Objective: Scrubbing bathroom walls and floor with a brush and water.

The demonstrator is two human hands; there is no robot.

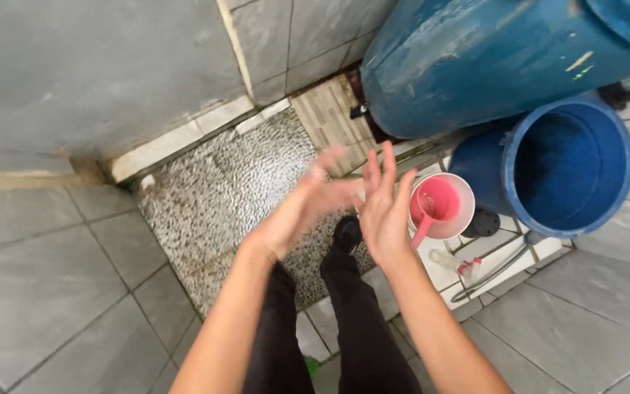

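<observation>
My left hand (302, 206) and my right hand (386, 206) are raised in front of me, palms facing each other, a small gap between them. Fingers of both are spread and nothing is held. The left hand is slightly blurred. Below them are my legs in black trousers and a black shoe (346, 235) on the pebbled floor (220, 190). Just right of my right hand stands a white bucket (463, 195) with a pink dipper (434, 206) inside it.
A large blue drum (475, 58) lies at the top right, with an open blue barrel (570, 168) beside it. Grey tiled walls (74, 73) surround the pebbled patch. A small bottle (468, 266), a black round object (484, 222) and a hose (497, 266) lie on white tiles.
</observation>
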